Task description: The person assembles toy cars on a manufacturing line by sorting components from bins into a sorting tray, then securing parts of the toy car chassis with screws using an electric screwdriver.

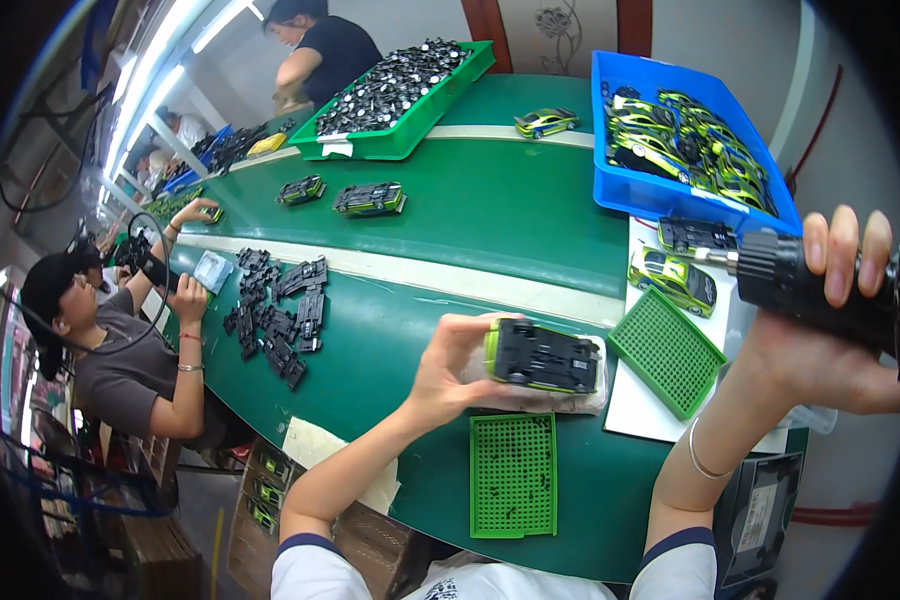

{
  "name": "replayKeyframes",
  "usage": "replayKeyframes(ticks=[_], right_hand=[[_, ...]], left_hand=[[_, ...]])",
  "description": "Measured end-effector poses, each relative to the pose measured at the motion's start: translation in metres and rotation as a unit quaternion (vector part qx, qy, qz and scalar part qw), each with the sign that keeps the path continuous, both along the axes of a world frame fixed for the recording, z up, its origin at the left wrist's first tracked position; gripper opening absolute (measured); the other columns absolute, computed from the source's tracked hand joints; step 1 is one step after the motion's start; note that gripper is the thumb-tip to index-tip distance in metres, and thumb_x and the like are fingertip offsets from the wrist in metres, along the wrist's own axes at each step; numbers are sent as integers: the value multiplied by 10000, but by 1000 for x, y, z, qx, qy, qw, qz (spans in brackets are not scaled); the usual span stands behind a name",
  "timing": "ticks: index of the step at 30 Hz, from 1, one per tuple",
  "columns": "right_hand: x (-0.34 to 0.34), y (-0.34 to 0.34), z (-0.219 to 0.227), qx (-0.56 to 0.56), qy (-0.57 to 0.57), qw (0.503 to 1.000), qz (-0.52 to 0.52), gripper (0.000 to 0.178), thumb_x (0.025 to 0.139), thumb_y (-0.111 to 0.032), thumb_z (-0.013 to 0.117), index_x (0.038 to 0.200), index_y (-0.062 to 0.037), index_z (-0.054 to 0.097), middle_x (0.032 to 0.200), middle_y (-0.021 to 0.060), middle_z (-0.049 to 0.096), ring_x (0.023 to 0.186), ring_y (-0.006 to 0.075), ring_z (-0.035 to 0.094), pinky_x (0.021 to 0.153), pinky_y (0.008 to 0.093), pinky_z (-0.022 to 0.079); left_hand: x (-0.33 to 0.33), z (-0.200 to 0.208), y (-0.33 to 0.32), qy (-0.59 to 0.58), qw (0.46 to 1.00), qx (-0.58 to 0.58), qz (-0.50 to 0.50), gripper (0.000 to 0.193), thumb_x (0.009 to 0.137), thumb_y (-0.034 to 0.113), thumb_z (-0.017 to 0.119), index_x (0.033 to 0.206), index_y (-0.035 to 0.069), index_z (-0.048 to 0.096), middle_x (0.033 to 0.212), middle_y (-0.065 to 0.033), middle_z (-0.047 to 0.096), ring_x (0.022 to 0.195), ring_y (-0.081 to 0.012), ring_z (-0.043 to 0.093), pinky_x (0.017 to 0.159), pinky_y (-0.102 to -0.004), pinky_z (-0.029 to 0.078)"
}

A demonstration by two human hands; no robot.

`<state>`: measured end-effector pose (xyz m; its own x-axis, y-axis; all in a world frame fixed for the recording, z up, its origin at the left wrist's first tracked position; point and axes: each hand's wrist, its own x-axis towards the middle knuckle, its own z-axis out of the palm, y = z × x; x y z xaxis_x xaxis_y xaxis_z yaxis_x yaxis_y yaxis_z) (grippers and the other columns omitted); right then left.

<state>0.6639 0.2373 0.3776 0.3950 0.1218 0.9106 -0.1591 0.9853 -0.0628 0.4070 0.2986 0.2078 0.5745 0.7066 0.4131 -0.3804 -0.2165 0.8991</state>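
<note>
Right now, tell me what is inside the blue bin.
The blue bin holds a heap of green toy cars. Whatever lies under the heap, and the bin's floor, is covered.

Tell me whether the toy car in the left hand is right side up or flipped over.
Flipped over: the toy car in the left hand shows its black underside facing up, green body edges below.

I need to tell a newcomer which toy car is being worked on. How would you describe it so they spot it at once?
On the green table, find the left hand. It holds a toy car upside down, black chassis up, unlike the cars in the blue bin.
</note>
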Motion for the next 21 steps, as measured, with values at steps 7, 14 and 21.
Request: replayKeyframes(ticks=[7, 14, 21], right_hand=[[8, -10, 1, -28, 17, 999, -36, 733, 783, -757, 306, 1058, -94, 453, 655, 92, 487, 416, 161, 440, 349, 269, 346], [-1, 0, 1, -38, -3, 997, -73, 735, 791, -751, 291, 1068, -89, 450, 643, 92, 480, 402, 166, 442, 339, 283, 361], [-8, 2, 0, -34, 46, 998, -27, 736, 793, -748, 291, 1092, -90, 432, 621, 92, 464, 394, 174, 442, 339, 291, 376]], left_hand=[[-36, 75, 75, 160, 943, 260, 131, 592, 641, 9, 759, 1163, 40, 481, 1208, -109, 532, 1129, -205, 509, 1006, -346, 382], [-144, 85, 204, 622, 626, 436, 175, 455, 648, 78, 722, 1051, 63, 512, 1021, -125, 580, 960, -327, 565, 821, -393, 468], [-82, 43, 226, 692, 584, 419, 69, 505, 631, 178, 740, 1094, 96, 555, 1072, -105, 592, 1005, -294, 563, 849, -378, 463]])
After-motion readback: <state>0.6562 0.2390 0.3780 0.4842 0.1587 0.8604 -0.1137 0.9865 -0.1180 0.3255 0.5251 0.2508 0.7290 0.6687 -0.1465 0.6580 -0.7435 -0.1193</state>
